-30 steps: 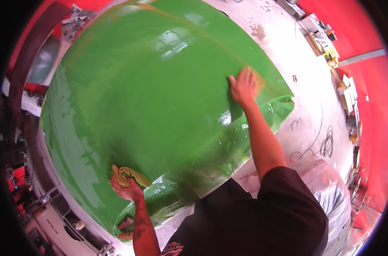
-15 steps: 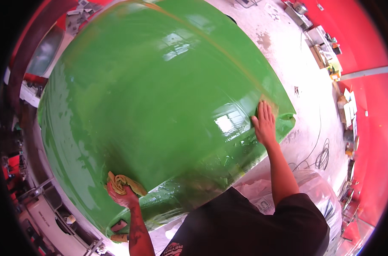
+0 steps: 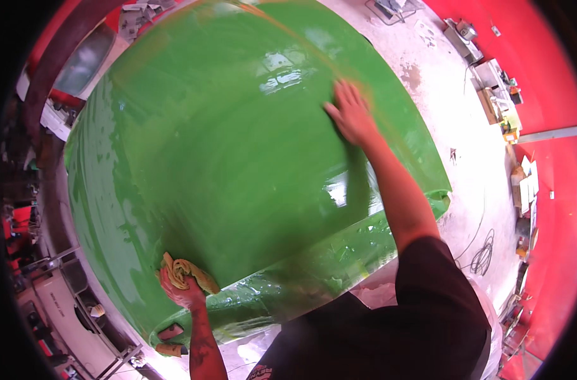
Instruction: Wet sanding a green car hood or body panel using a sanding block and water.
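Observation:
A large, glossy green car panel fills the middle of the view, with wet-looking streaks and reflections over its surface. At its near left, my left hand is closed around a bunched tan cloth that rests against the panel. My right hand lies flat on the far right part, fingers stretched out and nothing held. Close to those fingertips runs a faint orange line in the green finish. Two small blocks, a dull pink one and a brown one, sit at the near left corner.
Clear plastic sheeting hangs near the panel's front edge. On the pale floor to the right lies a coiled cable. Boxes and supplies line the red wall. A light-coloured cart stands at the lower left.
My right hand has moved away from me and to the left, from the near right corner up the panel. My left hand still grips the cloth in about the same place.

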The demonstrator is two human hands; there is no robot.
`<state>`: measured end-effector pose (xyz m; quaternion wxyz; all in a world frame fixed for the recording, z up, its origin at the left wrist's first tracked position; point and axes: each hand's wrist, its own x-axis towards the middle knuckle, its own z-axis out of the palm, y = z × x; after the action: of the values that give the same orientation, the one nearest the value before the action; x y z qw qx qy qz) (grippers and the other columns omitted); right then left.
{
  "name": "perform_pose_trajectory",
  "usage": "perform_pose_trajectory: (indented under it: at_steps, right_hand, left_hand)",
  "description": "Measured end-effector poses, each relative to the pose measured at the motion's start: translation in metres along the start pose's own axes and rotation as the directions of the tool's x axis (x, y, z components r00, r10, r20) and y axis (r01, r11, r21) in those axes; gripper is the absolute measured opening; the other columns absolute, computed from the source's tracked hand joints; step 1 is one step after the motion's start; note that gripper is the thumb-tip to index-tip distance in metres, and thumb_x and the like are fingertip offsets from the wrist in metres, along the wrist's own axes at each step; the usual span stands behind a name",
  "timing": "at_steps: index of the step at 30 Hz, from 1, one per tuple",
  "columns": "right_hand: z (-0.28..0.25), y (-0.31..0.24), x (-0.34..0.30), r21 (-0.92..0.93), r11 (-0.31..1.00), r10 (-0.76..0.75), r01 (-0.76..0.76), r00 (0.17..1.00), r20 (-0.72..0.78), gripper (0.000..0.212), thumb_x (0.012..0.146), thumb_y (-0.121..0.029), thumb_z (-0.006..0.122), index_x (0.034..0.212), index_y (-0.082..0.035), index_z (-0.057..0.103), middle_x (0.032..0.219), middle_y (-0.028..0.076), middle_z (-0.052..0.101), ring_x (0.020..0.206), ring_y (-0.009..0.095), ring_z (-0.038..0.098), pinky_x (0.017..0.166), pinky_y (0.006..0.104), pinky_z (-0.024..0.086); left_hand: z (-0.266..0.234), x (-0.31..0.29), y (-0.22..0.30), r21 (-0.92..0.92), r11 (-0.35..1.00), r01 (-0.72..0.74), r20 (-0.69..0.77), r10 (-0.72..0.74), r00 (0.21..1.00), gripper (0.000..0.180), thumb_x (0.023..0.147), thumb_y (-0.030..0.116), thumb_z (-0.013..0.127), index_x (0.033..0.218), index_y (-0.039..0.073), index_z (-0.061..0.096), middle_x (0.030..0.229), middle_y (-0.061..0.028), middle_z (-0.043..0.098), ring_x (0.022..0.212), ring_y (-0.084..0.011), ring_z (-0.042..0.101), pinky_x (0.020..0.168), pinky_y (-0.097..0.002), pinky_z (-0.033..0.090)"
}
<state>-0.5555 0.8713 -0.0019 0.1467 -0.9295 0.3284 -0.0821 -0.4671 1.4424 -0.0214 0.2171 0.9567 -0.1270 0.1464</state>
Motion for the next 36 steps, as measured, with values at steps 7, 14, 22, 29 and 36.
perform_pose_trajectory:
  at_steps: [7,14,22,29,36]
  right_hand:
    - [-0.033,0.091,-0.221,-0.246,0.909,0.359,-0.337,0.932,0.05,0.069,0.097,-0.044,0.041,0.151,-0.005,0.023,0.156,0.016,0.023,0.144,0.034,0.023,0.117,0.0454,0.017]
    - [0.024,-0.011,0.072,-0.168,0.984,0.045,-0.067,0.991,-0.127,0.064,0.099,-0.049,0.031,0.14,0.0,0.038,0.145,0.022,0.039,0.135,0.04,0.034,0.112,0.0487,0.026]
    - [-0.008,0.017,-0.047,-0.002,0.998,0.056,-0.056,0.997,0.047,0.076,0.098,-0.053,0.037,0.151,-0.003,0.017,0.158,0.019,0.016,0.147,0.033,0.014,0.117,0.0475,0.014]
    - [-0.042,0.046,-0.205,-0.231,0.973,0.07,-0.018,0.973,0.22,0.08,0.098,-0.055,0.032,0.151,0.002,0.014,0.158,0.021,0.014,0.146,0.036,0.013,0.117,0.0458,0.012]
    - [0.019,-0.048,0.08,-0.177,0.966,-0.192,0.19,0.981,0.006,0.075,0.098,-0.057,0.028,0.148,-0.002,0.026,0.156,0.016,0.023,0.144,0.033,0.021,0.115,0.045,0.019]
  left_hand:
    - [-0.004,0.002,-0.003,0.036,0.999,-0.02,0.009,0.02,1.0,0.064,0.07,0.016,0.063,0.131,0.005,0.05,0.132,-0.0139,0.053,0.126,-0.0376,0.046,0.104,-0.05,0.036]
    - [0.01,-0.001,0.009,0.007,1.0,0.013,-0.007,-0.013,1.0,0.062,0.07,0.017,0.063,0.13,0.005,0.051,0.131,-0.0156,0.053,0.125,-0.0381,0.047,0.104,-0.0496,0.036]
    - [0.004,-0.002,-0.009,0.008,1.0,0.001,-0.008,-0.001,1.0,0.063,0.07,0.017,0.062,0.13,0.004,0.05,0.132,-0.0157,0.053,0.125,-0.0381,0.047,0.104,-0.0496,0.036]
    - [-0.001,-0.001,0.002,0.046,0.999,-0.016,-0.006,0.016,1.0,0.061,0.07,0.019,0.063,0.129,0.006,0.051,0.133,-0.0153,0.052,0.126,-0.038,0.046,0.105,-0.0498,0.035]
    - [0.006,-0.005,0.012,0.01,1.0,0.013,0.004,-0.013,1.0,0.062,0.07,0.02,0.064,0.129,0.008,0.052,0.134,-0.015,0.051,0.128,-0.0375,0.045,0.107,-0.0496,0.034]
